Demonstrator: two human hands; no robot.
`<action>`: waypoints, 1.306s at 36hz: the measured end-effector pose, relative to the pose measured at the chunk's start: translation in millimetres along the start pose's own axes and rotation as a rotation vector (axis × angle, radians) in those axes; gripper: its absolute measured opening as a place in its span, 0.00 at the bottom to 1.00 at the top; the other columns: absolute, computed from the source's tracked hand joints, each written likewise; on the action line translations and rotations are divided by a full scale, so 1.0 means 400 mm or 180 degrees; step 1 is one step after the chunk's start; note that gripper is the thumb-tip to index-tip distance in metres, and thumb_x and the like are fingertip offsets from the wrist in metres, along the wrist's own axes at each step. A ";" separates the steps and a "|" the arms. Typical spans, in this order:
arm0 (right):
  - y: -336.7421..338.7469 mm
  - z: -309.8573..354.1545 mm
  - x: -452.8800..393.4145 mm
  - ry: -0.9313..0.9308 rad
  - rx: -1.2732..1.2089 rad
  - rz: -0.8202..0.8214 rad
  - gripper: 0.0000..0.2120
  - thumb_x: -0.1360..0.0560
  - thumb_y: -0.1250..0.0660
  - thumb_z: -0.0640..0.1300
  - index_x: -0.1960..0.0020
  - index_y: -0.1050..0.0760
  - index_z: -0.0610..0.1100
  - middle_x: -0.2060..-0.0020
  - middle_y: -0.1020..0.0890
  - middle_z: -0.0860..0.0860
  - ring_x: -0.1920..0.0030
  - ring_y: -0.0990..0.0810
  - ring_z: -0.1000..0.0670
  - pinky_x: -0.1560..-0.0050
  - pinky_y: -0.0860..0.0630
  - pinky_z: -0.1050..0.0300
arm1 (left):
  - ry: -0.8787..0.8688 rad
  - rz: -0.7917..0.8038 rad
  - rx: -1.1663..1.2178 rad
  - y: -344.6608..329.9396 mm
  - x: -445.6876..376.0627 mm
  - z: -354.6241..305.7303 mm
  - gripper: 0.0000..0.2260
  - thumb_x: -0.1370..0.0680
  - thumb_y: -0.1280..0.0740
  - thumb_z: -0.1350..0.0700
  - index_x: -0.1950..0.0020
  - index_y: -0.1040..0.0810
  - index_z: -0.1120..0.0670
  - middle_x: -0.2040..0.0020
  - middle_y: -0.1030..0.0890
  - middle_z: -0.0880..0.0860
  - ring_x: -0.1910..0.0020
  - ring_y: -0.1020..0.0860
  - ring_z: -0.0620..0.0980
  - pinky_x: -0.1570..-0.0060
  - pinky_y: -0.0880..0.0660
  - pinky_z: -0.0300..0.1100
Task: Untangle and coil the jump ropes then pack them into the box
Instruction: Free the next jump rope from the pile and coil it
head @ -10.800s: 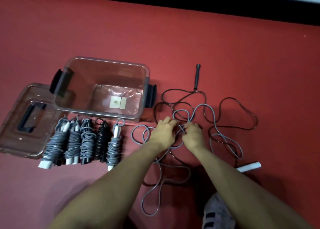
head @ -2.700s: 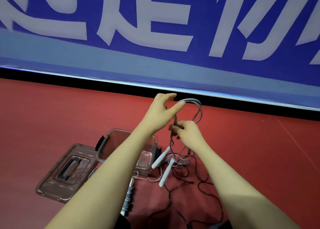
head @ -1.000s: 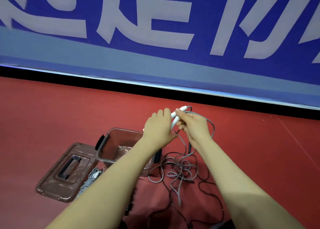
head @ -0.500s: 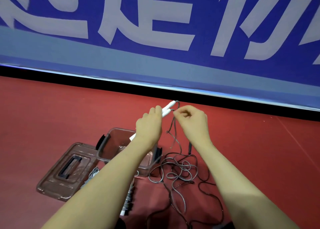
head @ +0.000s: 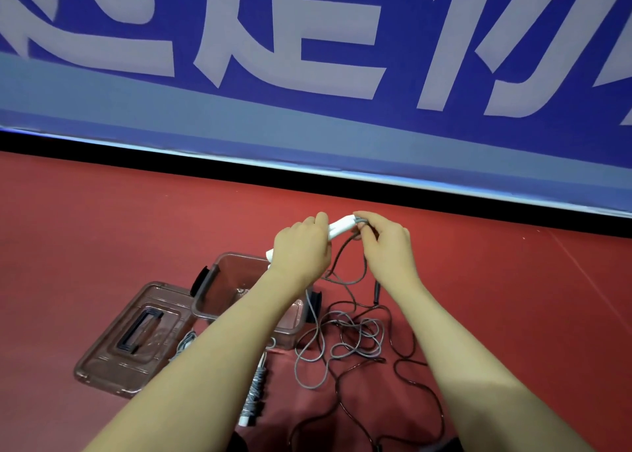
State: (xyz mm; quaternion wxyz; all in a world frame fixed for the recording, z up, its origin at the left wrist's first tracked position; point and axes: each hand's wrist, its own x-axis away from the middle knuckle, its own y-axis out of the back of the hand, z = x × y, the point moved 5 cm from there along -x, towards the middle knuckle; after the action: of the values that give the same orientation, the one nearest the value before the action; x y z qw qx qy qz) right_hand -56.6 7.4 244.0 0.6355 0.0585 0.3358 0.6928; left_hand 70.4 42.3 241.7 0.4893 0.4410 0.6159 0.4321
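Note:
My left hand (head: 302, 246) grips the two white handles (head: 342, 226) of the grey jump rope, held together above the floor. My right hand (head: 388, 243) pinches the grey cord just past the handle tips. The grey rope (head: 355, 342) hangs down into a loose tangle on the red floor, mixed with a black rope (head: 410, 379) whose handle (head: 377, 291) lies beyond it. The clear brown box (head: 222, 287) stands open under my left forearm. A coiled grey rope (head: 254, 393) lies in front of the box; other coils are hidden by my arm.
The box lid (head: 133, 338) lies flat on the floor left of the box. A blue banner wall (head: 307, 92) with white characters stands at the far edge of the red floor (head: 102, 229).
Both hands have dropped slightly and come closer together. My right hand has moved up the cord to the tips of the white handles.

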 end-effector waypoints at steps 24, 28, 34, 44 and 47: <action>0.005 -0.005 -0.011 -0.0295 -0.1281 0.0587 0.06 0.24 0.36 0.35 0.57 0.24 0.43 0.66 0.21 0.49 0.66 0.21 0.55 0.56 0.23 0.61 | 0.0064 -0.0340 0.1184 0.031 -0.006 0.010 0.09 0.18 0.44 0.52 0.55 0.37 0.56 0.62 0.28 0.53 0.65 0.31 0.58 0.65 0.37 0.46; -0.029 -0.028 0.009 -0.0399 -0.0952 0.1067 0.06 0.22 0.36 0.38 0.58 0.24 0.41 0.68 0.20 0.50 0.65 0.21 0.53 0.56 0.24 0.58 | 0.0385 -0.0882 0.2690 0.063 -0.010 0.025 0.11 0.18 0.43 0.52 0.58 0.31 0.56 0.69 0.31 0.49 0.70 0.33 0.49 0.67 0.38 0.44; -0.053 -0.027 0.017 -0.0485 -0.1488 0.1332 0.09 0.21 0.39 0.40 0.59 0.26 0.42 0.74 0.29 0.55 0.72 0.29 0.53 0.59 0.24 0.55 | 0.0866 -0.0760 0.4146 0.046 -0.011 0.044 0.09 0.29 0.37 0.53 0.66 0.35 0.53 0.70 0.34 0.53 0.70 0.37 0.51 0.67 0.38 0.49; -0.078 -0.002 0.022 -0.1703 -0.1718 0.0963 0.23 0.18 0.48 0.55 0.63 0.31 0.40 0.80 0.37 0.50 0.81 0.43 0.53 0.77 0.42 0.63 | 0.1326 -0.1082 0.5165 0.062 -0.004 0.011 0.22 0.31 0.23 0.55 0.42 0.28 0.51 0.48 0.20 0.49 0.55 0.22 0.47 0.71 0.34 0.40; -0.091 -0.005 0.026 -0.1644 -0.1191 0.0831 0.21 0.18 0.47 0.53 0.64 0.31 0.42 0.79 0.34 0.49 0.81 0.40 0.52 0.75 0.39 0.62 | 0.1434 -0.1214 0.5228 0.057 -0.009 0.006 0.11 0.28 0.27 0.62 0.57 0.28 0.53 0.61 0.20 0.38 0.71 0.33 0.45 0.71 0.35 0.40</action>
State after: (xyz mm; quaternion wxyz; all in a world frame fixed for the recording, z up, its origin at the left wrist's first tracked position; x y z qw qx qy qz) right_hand -28.8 15.1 219.2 0.6053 0.1567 0.0207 0.7801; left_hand 76.1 44.4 264.1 -0.0529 0.4477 0.8780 -0.1610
